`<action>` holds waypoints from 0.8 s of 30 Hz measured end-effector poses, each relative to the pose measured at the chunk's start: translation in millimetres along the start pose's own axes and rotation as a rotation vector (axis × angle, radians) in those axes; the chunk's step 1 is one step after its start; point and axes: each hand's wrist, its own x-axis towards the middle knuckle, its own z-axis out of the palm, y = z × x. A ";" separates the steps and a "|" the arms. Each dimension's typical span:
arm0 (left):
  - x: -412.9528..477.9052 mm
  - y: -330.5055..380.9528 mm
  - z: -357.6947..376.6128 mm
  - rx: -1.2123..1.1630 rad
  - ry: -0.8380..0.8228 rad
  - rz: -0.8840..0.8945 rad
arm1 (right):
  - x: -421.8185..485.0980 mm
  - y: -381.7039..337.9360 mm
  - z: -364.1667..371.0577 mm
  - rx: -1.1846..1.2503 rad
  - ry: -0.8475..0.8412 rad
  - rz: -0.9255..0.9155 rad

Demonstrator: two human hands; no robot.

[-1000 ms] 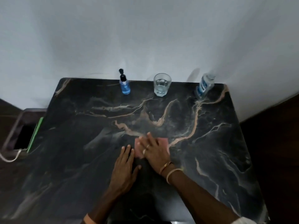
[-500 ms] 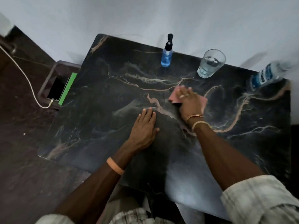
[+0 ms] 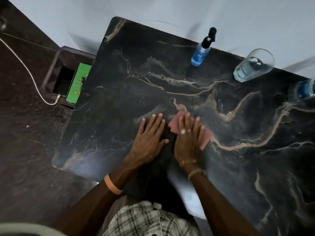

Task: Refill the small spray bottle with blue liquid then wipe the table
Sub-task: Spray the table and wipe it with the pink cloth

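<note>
A pink cloth (image 3: 205, 139) lies on the black marble table (image 3: 238, 126) near its middle. My right hand (image 3: 187, 138) presses flat on the cloth with fingers spread and covers most of it. My left hand (image 3: 150, 138) rests palm down on the bare table just left of the cloth, holding nothing. The small spray bottle (image 3: 202, 50) with a black nozzle holds blue liquid and stands capped at the back edge. A larger bottle of blue liquid (image 3: 305, 90) is cut off by the right edge of the view.
A clear glass (image 3: 254, 65) with a little liquid stands at the back, between the two bottles. Left of the table, a low stand (image 3: 51, 68) holds a phone (image 3: 64, 82) on a white cable and a green booklet (image 3: 79, 84). A white wall runs behind the table.
My right hand has slid the pink cloth back toward me and to the left, next to my left hand. The view has tilted and shifted; my left hand stays flat on the table.
</note>
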 end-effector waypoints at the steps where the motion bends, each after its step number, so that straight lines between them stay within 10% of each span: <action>1: 1.7 -13.1 -2.9 0.035 0.011 -0.014 | 32.2 -9.9 -2.5 -0.016 0.022 0.116; 4: 12.6 -53.2 -17.4 -0.060 0.100 -0.179 | 121.7 -55.1 -9.2 0.124 0.050 0.208; 9: 15.7 -119.1 -46.1 -0.296 0.227 -0.459 | 105.1 -132.2 23.3 -0.075 -0.145 -0.650; 14: -13.5 -148.3 -32.6 -0.153 0.153 -0.366 | 72.3 -80.9 26.8 -0.171 -0.159 -0.862; 21: 0.7 -178.2 -39.8 -0.166 0.260 -0.537 | 218.8 -186.9 12.2 -0.019 -0.067 -0.182; 24: 15.1 -193.9 -56.4 -0.418 0.365 -0.770 | 223.1 -239.1 23.0 -0.028 -0.151 -0.424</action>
